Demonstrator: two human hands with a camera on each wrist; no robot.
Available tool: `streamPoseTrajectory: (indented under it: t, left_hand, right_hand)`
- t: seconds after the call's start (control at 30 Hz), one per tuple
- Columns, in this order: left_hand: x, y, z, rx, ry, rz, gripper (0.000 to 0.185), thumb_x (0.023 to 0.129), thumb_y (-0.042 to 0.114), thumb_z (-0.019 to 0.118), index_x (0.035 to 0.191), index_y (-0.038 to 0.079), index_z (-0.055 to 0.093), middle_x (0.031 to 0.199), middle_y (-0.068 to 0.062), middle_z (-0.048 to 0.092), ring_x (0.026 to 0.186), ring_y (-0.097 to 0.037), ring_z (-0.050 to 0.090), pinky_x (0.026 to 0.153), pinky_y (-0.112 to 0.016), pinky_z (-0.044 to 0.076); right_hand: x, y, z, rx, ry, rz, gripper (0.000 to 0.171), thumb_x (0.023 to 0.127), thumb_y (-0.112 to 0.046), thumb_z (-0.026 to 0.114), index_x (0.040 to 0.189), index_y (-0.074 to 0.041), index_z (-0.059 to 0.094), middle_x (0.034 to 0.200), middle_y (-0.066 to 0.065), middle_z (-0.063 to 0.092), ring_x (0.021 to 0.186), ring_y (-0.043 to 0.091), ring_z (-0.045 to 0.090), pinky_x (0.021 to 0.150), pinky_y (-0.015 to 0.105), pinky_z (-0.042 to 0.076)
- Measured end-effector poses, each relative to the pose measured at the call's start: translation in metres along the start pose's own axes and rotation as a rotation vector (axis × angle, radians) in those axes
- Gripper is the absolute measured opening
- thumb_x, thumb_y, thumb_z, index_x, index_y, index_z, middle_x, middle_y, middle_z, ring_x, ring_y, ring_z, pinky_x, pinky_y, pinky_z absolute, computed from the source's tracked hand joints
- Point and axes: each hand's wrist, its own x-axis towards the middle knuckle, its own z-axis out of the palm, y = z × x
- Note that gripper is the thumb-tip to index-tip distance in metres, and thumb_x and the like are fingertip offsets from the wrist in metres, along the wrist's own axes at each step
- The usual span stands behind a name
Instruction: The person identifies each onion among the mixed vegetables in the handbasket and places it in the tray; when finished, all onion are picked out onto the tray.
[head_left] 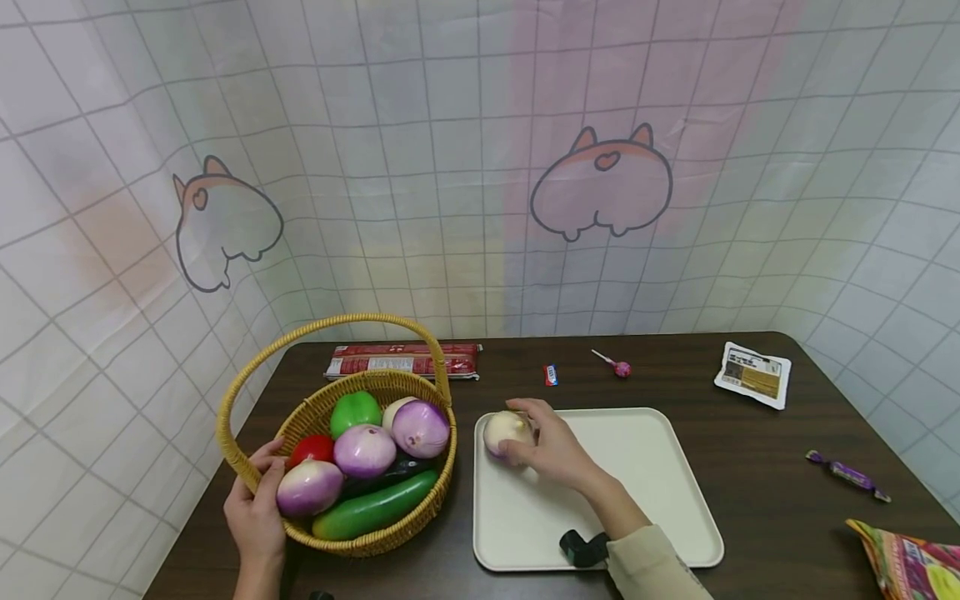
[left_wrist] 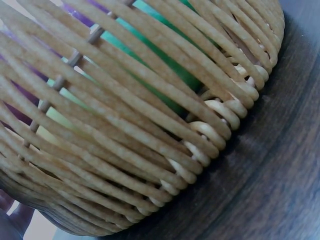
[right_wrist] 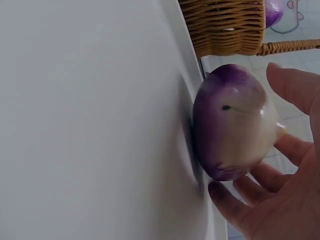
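Note:
A woven basket [head_left: 378, 546] with a tall handle stands at the table's left; its wall [left_wrist: 125, 140] fills the left wrist view. Inside lie purple-and-white onions [head_left: 365, 450], a green cucumber [head_left: 375, 515], a round green fruit [head_left: 356, 412] and a red one [head_left: 311, 450]. My left hand [head_left: 258, 492] grips the basket's near-left rim, thumb over the edge. One onion [head_left: 504, 432] [right_wrist: 232, 130] sits on the left end of the cream tray [head_left: 637, 475] [right_wrist: 90, 125]. My right hand [head_left: 528, 433] cups it, fingers [right_wrist: 240, 210] curled under and thumb on the other side.
Behind the basket lies a long red packet [head_left: 402, 360]. Along the back are a small candy [head_left: 551, 375], a lollipop [head_left: 618, 367] and a white sachet [head_left: 752, 375]. At the right lie a purple wrapped sweet [head_left: 847, 475] and a colourful bag [head_left: 907, 562]. A printed curtain surrounds the table.

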Motion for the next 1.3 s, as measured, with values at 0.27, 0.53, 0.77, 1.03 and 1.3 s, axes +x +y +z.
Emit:
streamPoseTrajectory:
  t: [0.27, 0.53, 0.77, 1.03, 1.3]
  left_hand:
    - [0.000, 0.000, 0.000, 0.006, 0.004, 0.001, 0.020, 0.093, 0.001, 0.061, 0.094, -0.019, 0.059, 0.108, -0.006, 0.071, 0.109, -0.019, 0.059, 0.091, -0.017, 0.040]
    - [0.001, 0.002, 0.000, 0.007, 0.003, 0.005, 0.023, 0.094, 0.001, 0.060, 0.096, -0.021, 0.057, 0.108, -0.007, 0.071, 0.109, -0.019, 0.058, 0.091, -0.017, 0.040]
    - [0.001, 0.001, 0.000, 0.005, 0.001, 0.006, 0.020, 0.093, -0.001, 0.060, 0.095, -0.021, 0.057, 0.108, -0.006, 0.071, 0.109, -0.018, 0.059, 0.092, -0.017, 0.040]
    - [0.001, 0.001, 0.001, 0.000, -0.003, 0.008, 0.019, 0.093, -0.001, 0.060, 0.094, -0.020, 0.058, 0.109, -0.008, 0.071, 0.109, -0.020, 0.059, 0.092, -0.018, 0.040]
    - [0.000, 0.000, 0.001, 0.012, 0.006, -0.002, 0.021, 0.093, 0.000, 0.060, 0.096, -0.020, 0.058, 0.109, -0.007, 0.071, 0.109, -0.019, 0.058, 0.091, -0.017, 0.040]
  right_hand:
    - [-0.001, -0.012, -0.009, -0.057, 0.050, -0.032, 0.058, 0.084, -0.025, 0.075, 0.136, -0.009, 0.053, 0.142, 0.009, 0.048, 0.132, 0.031, 0.046, 0.105, 0.054, 0.037]
    - [0.000, -0.040, 0.000, 0.024, 0.112, -0.133, 0.048, 0.086, -0.017, 0.075, 0.130, -0.015, 0.058, 0.139, 0.002, 0.051, 0.131, 0.023, 0.047, 0.106, 0.050, 0.038]
    - [0.003, -0.060, 0.027, 0.064, 0.112, -0.238, 0.043, 0.086, -0.012, 0.074, 0.127, -0.018, 0.060, 0.130, -0.008, 0.057, 0.125, 0.011, 0.051, 0.105, 0.043, 0.041]
    - [0.012, -0.073, 0.052, 0.022, -0.009, -0.231, 0.052, 0.088, -0.015, 0.073, 0.137, -0.015, 0.054, 0.140, -0.002, 0.052, 0.131, 0.015, 0.047, 0.106, 0.038, 0.041]
    - [0.024, -0.078, 0.069, -0.062, -0.061, -0.202, 0.059, 0.088, -0.021, 0.071, 0.143, -0.014, 0.048, 0.144, 0.002, 0.049, 0.130, 0.019, 0.049, 0.104, 0.039, 0.042]
